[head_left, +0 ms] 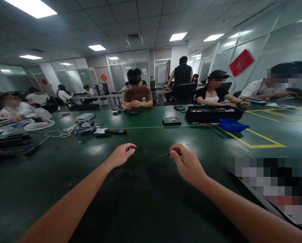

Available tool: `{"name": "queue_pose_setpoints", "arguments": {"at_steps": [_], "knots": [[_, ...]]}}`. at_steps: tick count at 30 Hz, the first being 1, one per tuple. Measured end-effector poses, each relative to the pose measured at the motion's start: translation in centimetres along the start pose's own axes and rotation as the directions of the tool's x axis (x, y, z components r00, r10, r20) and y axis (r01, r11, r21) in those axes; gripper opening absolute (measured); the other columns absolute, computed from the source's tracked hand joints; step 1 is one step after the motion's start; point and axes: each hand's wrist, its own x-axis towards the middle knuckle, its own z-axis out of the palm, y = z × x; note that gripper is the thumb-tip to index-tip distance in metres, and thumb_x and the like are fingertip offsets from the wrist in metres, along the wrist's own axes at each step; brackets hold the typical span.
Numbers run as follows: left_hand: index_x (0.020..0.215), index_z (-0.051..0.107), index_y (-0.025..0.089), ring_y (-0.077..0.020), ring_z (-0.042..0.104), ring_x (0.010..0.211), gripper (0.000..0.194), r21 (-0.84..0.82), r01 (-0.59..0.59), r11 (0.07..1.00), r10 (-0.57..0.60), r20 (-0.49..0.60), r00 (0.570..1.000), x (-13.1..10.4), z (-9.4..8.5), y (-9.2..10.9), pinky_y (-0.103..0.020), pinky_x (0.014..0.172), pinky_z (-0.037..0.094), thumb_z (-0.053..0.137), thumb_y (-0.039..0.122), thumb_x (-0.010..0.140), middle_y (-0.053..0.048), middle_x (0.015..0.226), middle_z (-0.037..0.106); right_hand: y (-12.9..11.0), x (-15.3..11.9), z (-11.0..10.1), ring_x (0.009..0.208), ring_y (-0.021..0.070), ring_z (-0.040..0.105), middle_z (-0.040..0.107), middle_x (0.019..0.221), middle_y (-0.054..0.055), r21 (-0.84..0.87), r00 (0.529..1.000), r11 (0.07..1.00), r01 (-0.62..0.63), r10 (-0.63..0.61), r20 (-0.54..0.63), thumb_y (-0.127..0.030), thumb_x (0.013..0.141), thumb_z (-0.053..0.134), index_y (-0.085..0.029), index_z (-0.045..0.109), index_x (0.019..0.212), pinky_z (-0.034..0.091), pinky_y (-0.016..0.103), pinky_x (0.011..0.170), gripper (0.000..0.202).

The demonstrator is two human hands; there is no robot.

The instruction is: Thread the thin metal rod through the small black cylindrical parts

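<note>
A slim screwdriver (163, 155) sits in the right grip (187, 163), its thin metal shaft reaching out past the fingertips toward the left, tip slightly lower than the handle, well above the near part of the green surface (146, 189); a bit of red handle shows at the fingers, which hide the rest. A small dark piece (128, 149) with a paler edge sits between the thumb and curled fingers of the left grip (122, 154), mostly covered, its exact shape too small to tell.

Dim overall, bright ceiling panels (178, 36), pale glare on green tabletop (146, 135), wide-angle stretch at edges
</note>
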Motion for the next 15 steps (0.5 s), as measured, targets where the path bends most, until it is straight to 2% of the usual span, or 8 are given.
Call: {"name": "queue_pose_setpoints", "arguments": {"at_steps": [2, 4, 7, 9, 10, 12, 14, 15], "knots": [[0.1, 0.066, 0.016, -0.016, 0.055, 0.067, 0.034, -0.175, 0.109, 0.979, -0.119, -0.047, 0.992, -0.7, -2.1, -1.5, -0.028, 0.06, 0.041, 0.049, 0.041, 0.085, -0.005, 0.082, 0.063, 0.0, 0.0, 0.0, 0.077, 0.02, 0.067, 0.07, 0.083, 0.004, 0.004, 1.0, 1.0, 0.005, -0.005, 0.007, -0.032, 0.098, 0.044, -0.021, 0.057, 0.098, 0.049, 0.033, 0.07, 0.017], [0.093, 0.062, 0.015, -0.0129, 0.049, 0.061, 0.029, -0.356, 0.16, 0.921, -0.219, -0.132, 0.967, -1.7, -4.4, -2.9, -0.024, 0.052, 0.035, 0.05, 0.04, 0.084, -0.002, 0.078, 0.058, -0.1, 0.0, -0.1, 0.077, 0.0197, 0.067, 0.07, 0.083, 0.004, 0.009, 1.0, 1.0, 0.007, -0.007, 0.012, -0.032, 0.098, 0.044, -0.021, 0.057, 0.098, 0.048, 0.032, 0.069, 0.017], [0.091, 0.056, 0.014, -0.0106, 0.046, 0.058, 0.022, -0.539, 0.149, 0.829, -0.335, -0.264, 0.905, -3.9, -7.9, -4.9, -0.022, 0.049, 0.031, 0.053, 0.034, 0.083, 0.001, 0.074, 0.053, -0.2, -0.1, -0.2, 0.078, 0.0198, 0.067, 0.07, 0.083, 0.004, 0.007, 1.0, 1.0, 0.009, -0.009, 0.012, -0.032, 0.098, 0.044, -0.021, 0.057, 0.098, 0.049, 0.032, 0.069, 0.017], [0.093, 0.054, 0.015, -0.0098, 0.047, 0.06, 0.018, -0.623, 0.118, 0.773, -0.404, -0.34, 0.849, -5.4, -10.1, -6.1, -0.02, 0.051, 0.033, 0.056, 0.03, 0.083, 0.002, 0.076, 0.053, -0.4, -0.1, -0.2, 0.078, 0.0197, 0.068, 0.07, 0.084, 0.004, 0.005, 1.0, 1.0, 0.009, -0.009, 0.015, -0.032, 0.098, 0.044, -0.021, 0.057, 0.098, 0.049, 0.032, 0.07, 0.017], [0.092, 0.053, 0.015, -0.0095, 0.046, 0.059, 0.014, -0.662, 0.106, 0.742, -0.456, -0.382, 0.804, -6.1, -11.2, -6.8, -0.02, 0.051, 0.034, 0.055, 0.026, 0.083, 0.002, 0.075, 0.052, -0.4, -0.1, -0.2, 0.077, 0.0196, 0.068, 0.07, 0.084, 0.004, 0.004, 1.0, 1.0, 0.009, -0.009, 0.018, -0.032, 0.098, 0.044, -0.021, 0.057, 0.098, 0.049, 0.032, 0.07, 0.017], [0.086, 0.051, 0.016, -0.0094, 0.046, 0.055, 0.004, -0.722, 0.073, 0.688, -0.567, -0.472, 0.675, -7.2, -13.0, -8.2, -0.02, 0.05, 0.035, 0.049, 0.017, 0.083, 0.003, 0.071, 0.051, -0.5, -0.1, -0.2, 0.077, 0.0195, 0.068, 0.071, 0.083, 0.004, 0.004, 1.0, 1.0, 0.014, -0.014, 0.021, -0.032, 0.098, 0.045, -0.021, 0.057, 0.098, 0.049, 0.032, 0.069, 0.017], [0.079, 0.046, 0.015, -0.0098, 0.047, 0.053, 0.007, -0.715, 0.06, 0.696, -0.648, -0.59, 0.483, -7.9, -14.6, -9.5, -0.02, 0.05, 0.036, 0.043, 0.009, 0.08, 0.002, 0.067, 0.05, -0.6, -0.1, -0.2, 0.077, 0.0196, 0.068, 0.071, 0.083, 0.004, 0.003, 0.999, 1.0, 0.015, -0.015, 0.028, -0.031, 0.098, 0.045, -0.021, 0.057, 0.098, 0.049, 0.032, 0.069, 0.017], [0.076, 0.044, 0.015, -0.0102, 0.048, 0.052, 0.01, -0.642, 0.092, 0.761, -0.622, -0.681, 0.386, -8.2, -15.3, -10.0, -0.02, 0.05, 0.037, 0.04, 0.006, 0.079, 0.002, 0.064, 0.049, -0.7, -0.1, -0.3, 0.077, 0.0197, 0.068, 0.071, 0.083, 0.004, 0.003, 0.999, 1.0, 0.015, -0.015, 0.031, -0.031, 0.098, 0.045, -0.021, 0.057, 0.098, 0.049, 0.032, 0.069, 0.017]]}}
